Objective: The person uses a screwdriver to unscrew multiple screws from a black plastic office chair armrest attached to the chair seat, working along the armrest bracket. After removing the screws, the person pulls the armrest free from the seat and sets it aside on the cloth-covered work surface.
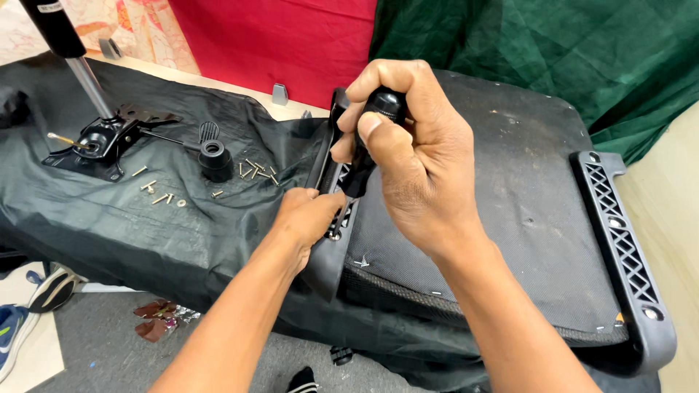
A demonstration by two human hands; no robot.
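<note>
My right hand (415, 156) is closed around the black handle of a screwdriver (368, 145), held upright with its shaft pointing down at a black plastic armrest bracket (329, 156). The bracket lies along the left edge of an upturned chair seat (510, 189) covered in dark fabric. My left hand (309, 215) pinches the screwdriver's lower shaft just above the bracket, steadying the tip. Whether a screw sits under the tip is hidden by my fingers.
Several loose brass screws (255, 171) lie on a black plastic sheet (109, 225) beside a black cap (215, 160) and a chair tilt mechanism with gas cylinder (98, 135). A second armrest bracket (619, 240) lines the seat's right edge. Shoes (29, 306) sit on the floor.
</note>
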